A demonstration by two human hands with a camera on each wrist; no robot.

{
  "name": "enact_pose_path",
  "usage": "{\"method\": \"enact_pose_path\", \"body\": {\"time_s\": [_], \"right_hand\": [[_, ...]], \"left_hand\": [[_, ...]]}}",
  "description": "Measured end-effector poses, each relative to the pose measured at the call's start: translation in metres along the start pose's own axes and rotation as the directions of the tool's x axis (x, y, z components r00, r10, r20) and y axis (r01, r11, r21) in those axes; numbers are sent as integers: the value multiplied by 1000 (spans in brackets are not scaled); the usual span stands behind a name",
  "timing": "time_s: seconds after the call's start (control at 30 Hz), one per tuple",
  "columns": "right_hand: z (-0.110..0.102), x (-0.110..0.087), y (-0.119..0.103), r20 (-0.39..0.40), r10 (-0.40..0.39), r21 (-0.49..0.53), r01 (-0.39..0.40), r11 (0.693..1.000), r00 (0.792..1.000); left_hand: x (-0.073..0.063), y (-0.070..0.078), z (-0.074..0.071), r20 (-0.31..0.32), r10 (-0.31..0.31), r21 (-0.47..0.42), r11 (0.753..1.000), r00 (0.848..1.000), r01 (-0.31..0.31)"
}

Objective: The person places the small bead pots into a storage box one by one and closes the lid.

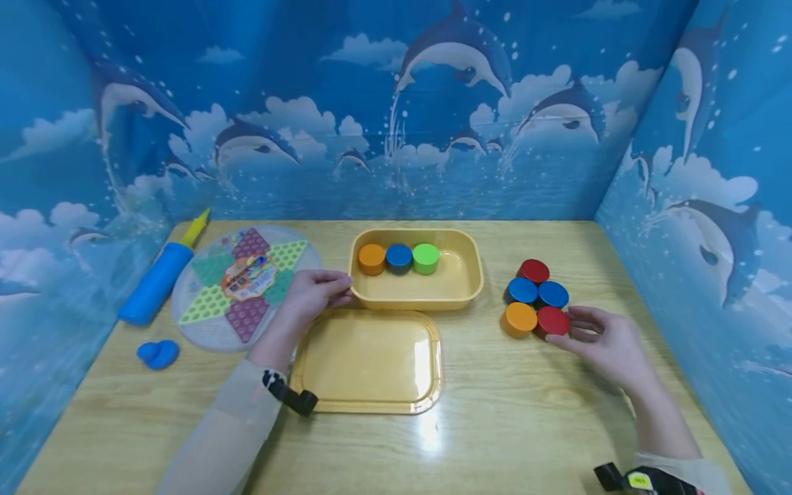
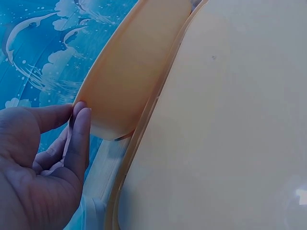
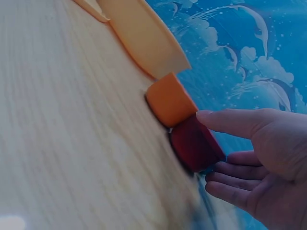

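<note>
My left hand (image 1: 315, 292) pinches the left rim of a yellow plastic container (image 1: 454, 275) between thumb and fingers. Inside it, an orange, a blue and a green round block (image 1: 425, 258) stand in a row along the left and middle. On the right of the table, my right hand (image 1: 609, 344) has its thumb and fingers about a red round block (image 1: 553, 322), the thumb in front and the fingers at its right side. That block sits against an orange round block (image 1: 519, 320) and two blue ones (image 1: 522, 291), with another red one (image 1: 534, 271) behind.
A yellow lid (image 1: 371, 361) lies flat in front of the container. At the left are a round star-patterned game board (image 1: 210, 275), a blue pump with a yellow nozzle (image 1: 157, 282) and a small blue object (image 1: 158, 354). Dolphin-printed curtains (image 1: 309, 89) enclose the back and sides.
</note>
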State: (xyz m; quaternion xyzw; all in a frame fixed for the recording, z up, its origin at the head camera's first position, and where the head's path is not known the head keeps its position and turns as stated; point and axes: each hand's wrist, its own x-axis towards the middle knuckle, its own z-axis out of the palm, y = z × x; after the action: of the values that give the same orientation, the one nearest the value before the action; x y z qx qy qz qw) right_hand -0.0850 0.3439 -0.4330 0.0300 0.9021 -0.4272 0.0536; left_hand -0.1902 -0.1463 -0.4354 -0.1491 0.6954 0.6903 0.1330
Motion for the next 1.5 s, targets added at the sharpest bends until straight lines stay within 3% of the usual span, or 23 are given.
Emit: {"method": "enact_pose_path", "body": {"time_s": [0.13,0.43,0.8,1.1,1.27,1.5], "right_hand": [[7,2,3,-20,5,-24,-6,1000,1000],[16,3,9,-101,-67,-116,55,992,993],[2,0,8,-109,-67,-26,65,998,992],[-21,1,-15,-139,-138,-13,138,990,981],[-29,11,-30,-122,-202,-9,202,979,972],[-30,29,-56,-70,-213,57,217,974,975]], "left_hand": [[1,-2,-1,0,14,-8,1000,1000,-14],[3,-3,-1,8,12,-24,1000,1000,-12],[1,-1,-2,23,-1,-33,999,1000,2],[2,0,-3,25,-11,-19,1000,1000,11],[2,1,-3,27,-15,-13,1000,1000,15],[1,0,-3,24,-24,-2,1000,999,24]]}}
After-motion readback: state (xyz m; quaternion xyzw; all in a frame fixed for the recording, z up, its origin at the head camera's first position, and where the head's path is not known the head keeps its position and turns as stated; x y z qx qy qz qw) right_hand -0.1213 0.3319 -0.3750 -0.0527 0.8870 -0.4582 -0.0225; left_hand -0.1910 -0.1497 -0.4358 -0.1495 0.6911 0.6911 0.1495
